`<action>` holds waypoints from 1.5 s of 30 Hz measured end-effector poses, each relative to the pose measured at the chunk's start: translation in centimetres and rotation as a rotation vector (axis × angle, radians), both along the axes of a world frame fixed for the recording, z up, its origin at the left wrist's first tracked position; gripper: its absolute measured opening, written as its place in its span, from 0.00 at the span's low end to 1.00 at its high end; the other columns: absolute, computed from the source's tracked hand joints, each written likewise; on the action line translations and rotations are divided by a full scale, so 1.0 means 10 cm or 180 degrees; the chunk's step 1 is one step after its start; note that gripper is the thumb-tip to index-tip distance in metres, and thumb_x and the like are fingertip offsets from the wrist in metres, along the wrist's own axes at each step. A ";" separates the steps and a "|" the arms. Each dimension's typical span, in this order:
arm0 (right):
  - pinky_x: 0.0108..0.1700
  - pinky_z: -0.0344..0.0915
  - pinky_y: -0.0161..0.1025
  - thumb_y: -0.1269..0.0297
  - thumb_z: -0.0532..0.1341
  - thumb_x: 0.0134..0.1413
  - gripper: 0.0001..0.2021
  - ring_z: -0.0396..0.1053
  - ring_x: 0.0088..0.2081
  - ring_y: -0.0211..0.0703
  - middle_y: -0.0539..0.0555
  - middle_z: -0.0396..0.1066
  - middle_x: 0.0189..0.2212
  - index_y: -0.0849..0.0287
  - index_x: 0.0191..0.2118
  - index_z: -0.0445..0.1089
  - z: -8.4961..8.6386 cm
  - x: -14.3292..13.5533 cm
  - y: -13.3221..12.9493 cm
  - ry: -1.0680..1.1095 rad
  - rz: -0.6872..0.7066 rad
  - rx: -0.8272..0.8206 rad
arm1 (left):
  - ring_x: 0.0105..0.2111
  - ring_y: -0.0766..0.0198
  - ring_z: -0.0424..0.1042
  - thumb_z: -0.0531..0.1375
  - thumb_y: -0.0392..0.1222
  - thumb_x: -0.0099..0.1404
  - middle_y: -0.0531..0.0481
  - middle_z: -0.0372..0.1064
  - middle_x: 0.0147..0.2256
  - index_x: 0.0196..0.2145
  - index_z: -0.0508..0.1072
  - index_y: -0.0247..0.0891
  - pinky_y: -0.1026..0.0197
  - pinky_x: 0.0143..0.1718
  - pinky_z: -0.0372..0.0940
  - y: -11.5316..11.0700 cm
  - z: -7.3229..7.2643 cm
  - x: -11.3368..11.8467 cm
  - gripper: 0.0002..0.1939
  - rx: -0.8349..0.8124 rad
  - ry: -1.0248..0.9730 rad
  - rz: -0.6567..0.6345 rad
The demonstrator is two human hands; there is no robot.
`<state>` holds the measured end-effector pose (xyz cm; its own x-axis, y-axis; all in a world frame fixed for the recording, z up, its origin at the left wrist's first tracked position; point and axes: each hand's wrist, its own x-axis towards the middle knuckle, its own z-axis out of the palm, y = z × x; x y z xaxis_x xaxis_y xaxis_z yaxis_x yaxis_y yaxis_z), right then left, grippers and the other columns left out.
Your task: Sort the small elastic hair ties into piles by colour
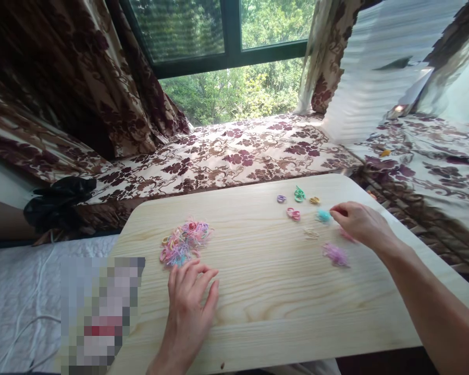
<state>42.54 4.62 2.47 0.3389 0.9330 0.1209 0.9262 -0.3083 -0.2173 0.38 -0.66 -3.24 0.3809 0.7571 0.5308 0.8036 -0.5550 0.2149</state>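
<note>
On the left of the wooden table lies a mixed pile of fuzzy and smooth hair ties [185, 242]. My left hand [191, 294] rests just below it, fingers spread and holding nothing I can see. My right hand [354, 221] has its thumb and fingers pinched at the edge of a turquoise fuzzy tie [323, 216]; whether it grips anything is too small to tell. Small groups sit around it: purple [281, 199], green [299, 194], yellow [315, 200], pink [293, 214], cream [311, 234] and fuzzy lilac [336, 254]. A pink fuzzy tie [347, 235] is partly under my right hand.
The pale table [258, 302] stands against a window seat with a floral cover [234, 151]. A black bag [62, 203] is at the left, above a quilted surface with a cable [23, 312]. A blurred-out item [105, 317] lies at the table's left edge.
</note>
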 end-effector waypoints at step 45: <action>0.35 0.62 0.36 0.67 0.54 0.59 0.12 0.73 0.35 0.41 0.53 0.77 0.38 0.56 0.38 0.76 -0.58 -1.60 -0.65 0.0602 0.1332 0.1314 | 0.49 0.50 0.68 0.57 0.33 0.64 0.43 0.75 0.40 0.38 0.79 0.38 0.38 0.58 0.55 -0.19 -0.11 0.00 0.10 0.0438 -0.0357 0.1226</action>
<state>26.53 -1.86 -3.29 0.0050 0.8805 0.4740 0.8841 0.2176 -0.4135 0.37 -2.54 -4.30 0.0181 0.7521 0.6588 0.9338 -0.2482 0.2577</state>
